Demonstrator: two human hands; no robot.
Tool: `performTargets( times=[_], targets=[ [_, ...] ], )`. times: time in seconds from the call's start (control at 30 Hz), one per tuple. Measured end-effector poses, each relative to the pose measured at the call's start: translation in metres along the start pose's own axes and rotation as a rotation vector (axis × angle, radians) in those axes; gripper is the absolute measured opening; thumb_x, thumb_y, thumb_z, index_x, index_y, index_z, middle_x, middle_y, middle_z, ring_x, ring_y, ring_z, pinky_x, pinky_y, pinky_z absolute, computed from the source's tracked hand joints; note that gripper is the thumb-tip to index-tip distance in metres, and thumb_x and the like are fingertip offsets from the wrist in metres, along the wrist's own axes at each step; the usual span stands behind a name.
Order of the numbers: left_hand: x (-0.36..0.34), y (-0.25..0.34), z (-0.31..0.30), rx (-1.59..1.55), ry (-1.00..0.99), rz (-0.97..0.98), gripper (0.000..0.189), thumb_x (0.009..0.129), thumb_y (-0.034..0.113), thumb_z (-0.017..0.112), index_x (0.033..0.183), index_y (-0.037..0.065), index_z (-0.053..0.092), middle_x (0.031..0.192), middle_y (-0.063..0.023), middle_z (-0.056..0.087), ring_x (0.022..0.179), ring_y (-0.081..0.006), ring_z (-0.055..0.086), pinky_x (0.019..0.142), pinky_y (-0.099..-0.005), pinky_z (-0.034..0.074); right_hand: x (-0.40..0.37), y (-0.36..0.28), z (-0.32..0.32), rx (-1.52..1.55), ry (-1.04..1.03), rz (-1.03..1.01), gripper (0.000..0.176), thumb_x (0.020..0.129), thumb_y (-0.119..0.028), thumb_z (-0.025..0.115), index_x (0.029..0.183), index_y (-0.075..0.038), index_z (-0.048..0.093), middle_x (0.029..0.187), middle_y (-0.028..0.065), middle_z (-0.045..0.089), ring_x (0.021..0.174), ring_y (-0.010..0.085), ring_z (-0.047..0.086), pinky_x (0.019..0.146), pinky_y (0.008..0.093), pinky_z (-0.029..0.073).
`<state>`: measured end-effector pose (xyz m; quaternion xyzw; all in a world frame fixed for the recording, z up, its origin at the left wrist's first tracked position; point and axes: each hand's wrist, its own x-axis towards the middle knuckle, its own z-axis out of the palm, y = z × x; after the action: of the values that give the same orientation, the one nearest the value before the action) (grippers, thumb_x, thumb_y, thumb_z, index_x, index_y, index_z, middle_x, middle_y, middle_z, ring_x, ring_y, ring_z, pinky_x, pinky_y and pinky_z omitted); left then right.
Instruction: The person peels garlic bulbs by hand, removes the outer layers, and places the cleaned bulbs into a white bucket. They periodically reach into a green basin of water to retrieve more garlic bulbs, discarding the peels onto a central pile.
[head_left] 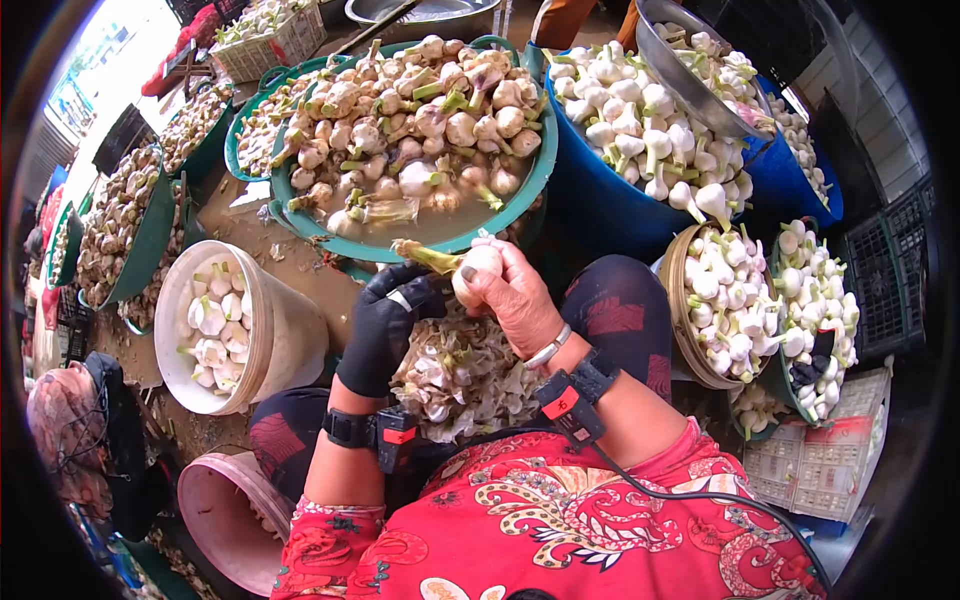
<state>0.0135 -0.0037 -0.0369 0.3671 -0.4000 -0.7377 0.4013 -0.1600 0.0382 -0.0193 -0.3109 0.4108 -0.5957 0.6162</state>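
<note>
The right hand (518, 300) has its fingers closed around a garlic bulb (480, 268), just beside the near rim of the green tub (553, 165). The gloved left hand (392, 310) has curled fingers near the stalk; whether they grip it, I cannot tell. Left of the tub's near rim, brown ground (225, 215) separates it from the white bucket (300, 320); the blue barrel (600, 205) crowds its right edge.

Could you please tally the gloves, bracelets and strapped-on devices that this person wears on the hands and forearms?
Black glove: 1
Silver bracelet: 1
Strapped-on devices: 2
Total: 4
</note>
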Motion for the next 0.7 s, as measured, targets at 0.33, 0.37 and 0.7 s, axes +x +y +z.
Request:
performTargets(
  times=[0.33,0.37,0.7],
  targets=[
    [0.000,-0.003,0.004,0.371,-0.097,0.244,0.025,0.084,0.000,0.054,0.109,-0.002,0.060,0.101,-0.0076,0.063,0.085,-0.0148,0.061,0.076,-0.0274,0.049,-0.008,0.016,-0.001,-0.463,-0.009,-0.238,0.058,0.075,-0.019,0.074,0.124,-0.003,0.045,0.099,0.0075,0.058,0.089,0.0131,0.055,0.083,0.0289,0.047],
    [0.001,-0.004,0.002,0.323,-0.088,0.234,0.026,0.082,-0.002,0.054,0.107,-0.001,0.062,0.101,-0.0073,0.064,0.085,-0.0150,0.061,0.077,-0.0269,0.049,-0.008,0.016,-0.001,-0.434,-0.027,-0.227,0.058,0.076,-0.018,0.072,0.125,-0.002,0.044,0.099,0.0072,0.058,0.088,0.0123,0.055,0.082,0.0283,0.047],
    [0.003,-0.008,-0.004,0.512,-0.048,0.292,0.021,0.077,-0.003,0.061,0.097,0.002,0.067,0.085,-0.0024,0.067,0.077,-0.0112,0.061,0.070,-0.0254,0.048,0.000,-0.008,-0.026,0.426,-0.345,0.948,0.044,0.086,-0.043,0.047,0.105,-0.005,0.057,0.081,0.0159,0.062,0.060,0.0226,0.058,0.047,0.0267,0.043]
  ],
)
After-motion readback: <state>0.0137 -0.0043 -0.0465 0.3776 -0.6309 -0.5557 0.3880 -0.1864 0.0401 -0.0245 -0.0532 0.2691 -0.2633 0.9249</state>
